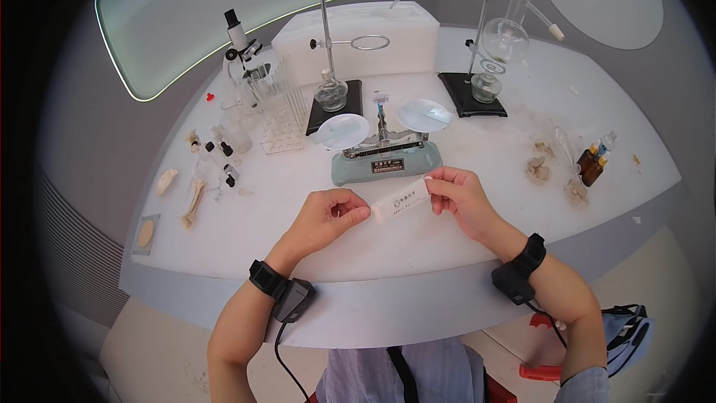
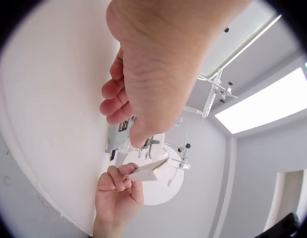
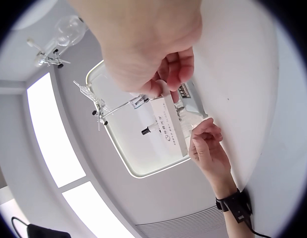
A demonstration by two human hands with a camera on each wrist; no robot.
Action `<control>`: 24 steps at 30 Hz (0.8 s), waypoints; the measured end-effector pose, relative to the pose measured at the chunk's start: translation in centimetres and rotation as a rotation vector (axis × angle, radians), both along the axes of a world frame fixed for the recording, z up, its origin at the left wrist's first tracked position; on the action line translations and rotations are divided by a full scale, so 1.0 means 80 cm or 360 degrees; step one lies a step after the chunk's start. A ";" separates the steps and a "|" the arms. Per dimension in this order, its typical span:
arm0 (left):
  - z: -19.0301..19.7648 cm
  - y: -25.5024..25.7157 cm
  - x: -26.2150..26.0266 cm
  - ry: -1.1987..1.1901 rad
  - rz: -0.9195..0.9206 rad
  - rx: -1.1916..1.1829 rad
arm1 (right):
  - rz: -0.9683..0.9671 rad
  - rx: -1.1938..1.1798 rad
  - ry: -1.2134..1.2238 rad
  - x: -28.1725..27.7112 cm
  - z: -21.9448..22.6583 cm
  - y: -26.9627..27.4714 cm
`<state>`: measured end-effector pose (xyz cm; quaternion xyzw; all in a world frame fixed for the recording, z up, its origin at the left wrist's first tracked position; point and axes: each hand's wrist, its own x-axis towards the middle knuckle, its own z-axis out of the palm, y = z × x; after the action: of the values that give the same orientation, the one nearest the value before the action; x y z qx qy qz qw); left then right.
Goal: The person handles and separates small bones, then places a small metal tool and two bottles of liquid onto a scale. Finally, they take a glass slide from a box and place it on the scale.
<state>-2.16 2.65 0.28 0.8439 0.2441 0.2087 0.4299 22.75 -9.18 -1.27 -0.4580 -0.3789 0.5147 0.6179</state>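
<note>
A small white cardboard box (image 1: 403, 201) with dark printed lettering is held over the table's front half, before a green pan balance (image 1: 387, 164). My right hand (image 1: 464, 198) pinches its right end between thumb and fingers; the right wrist view shows the long printed side of the box (image 3: 168, 125). My left hand (image 1: 328, 220) hovers by the box's left end with fingers loosely bent. In the left wrist view, a gap shows between my left thumb and the box (image 2: 146, 171). White paper lies on both balance pans.
Behind the balance stand two iron stands, with an alcohol lamp (image 1: 330, 95) and a round flask (image 1: 506, 39). A test tube rack (image 1: 283, 142), microscope (image 1: 240, 41) and dropper bottles (image 1: 230, 173) occupy the left. Brown bottles (image 1: 591, 168) stand at right.
</note>
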 end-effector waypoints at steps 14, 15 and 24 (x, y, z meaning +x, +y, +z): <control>-0.001 0.001 0.000 0.0005 -0.0007 0.0005 | 0.0061 -0.0020 -0.0413 -0.009 0.001 -0.004; 0.000 0.000 0.000 0.0011 -0.0007 0.0011 | 0.0060 -0.0020 -0.0414 -0.009 0.000 -0.004; 0.003 0.000 -0.001 0.0057 -0.0008 0.0009 | 0.0077 -0.0005 -0.0290 -0.005 -0.004 -0.001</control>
<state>-2.25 2.65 0.54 0.8493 0.2489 0.1931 0.4236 22.38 -9.26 -1.57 -0.4946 -0.4435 0.4863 0.5676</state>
